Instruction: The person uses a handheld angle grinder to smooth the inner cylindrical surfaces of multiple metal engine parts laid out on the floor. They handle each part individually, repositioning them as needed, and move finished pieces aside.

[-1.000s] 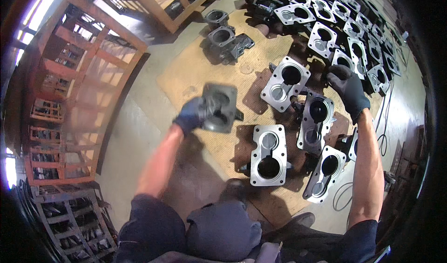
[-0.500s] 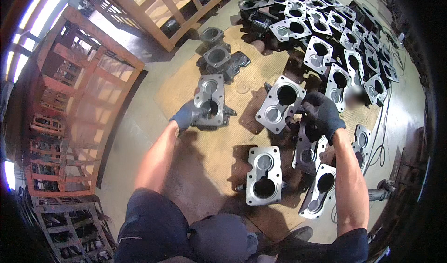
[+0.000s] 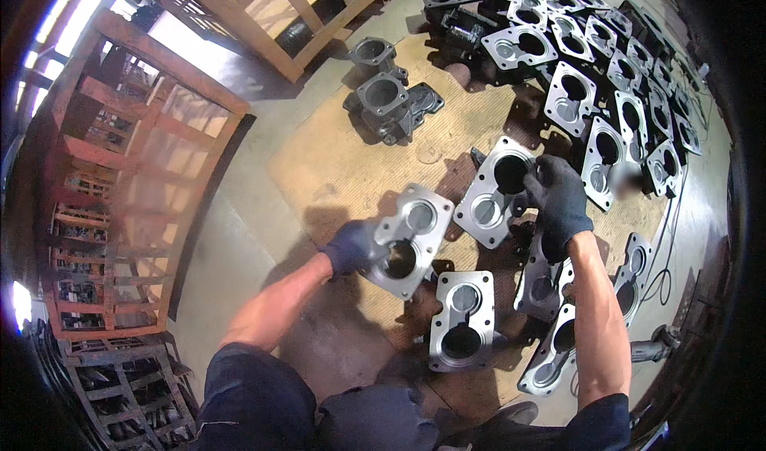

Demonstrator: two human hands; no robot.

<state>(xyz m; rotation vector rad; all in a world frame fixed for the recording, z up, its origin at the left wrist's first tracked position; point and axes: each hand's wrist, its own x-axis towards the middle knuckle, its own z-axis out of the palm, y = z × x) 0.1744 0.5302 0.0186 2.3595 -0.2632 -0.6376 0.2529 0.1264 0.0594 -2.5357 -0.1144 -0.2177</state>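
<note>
My left hand, in a dark glove, is closed on the left edge of a metal casting with a flat machined face and two round openings. That casting is tilted and looks lifted off the floor sheet. My dark-gloved right hand has its fingers curled at the right edge of a second two-hole casting, which also leans. How far its fingers wrap the back is hidden. Nearer to me, a similar casting lies face up. More castings lie partly hidden under my right forearm.
Several rows of like castings fill the far right. Round-flanged castings stand at the far left of the ribbed tan sheet. Wooden crates line the left, another crate the back. A cable and pipe lie right.
My left hand has carried its casting rightward and nearer to me, away from the round-flanged castings, tilting it. My right hand stays at the second casting's edge; the whole view has shifted slightly.
</note>
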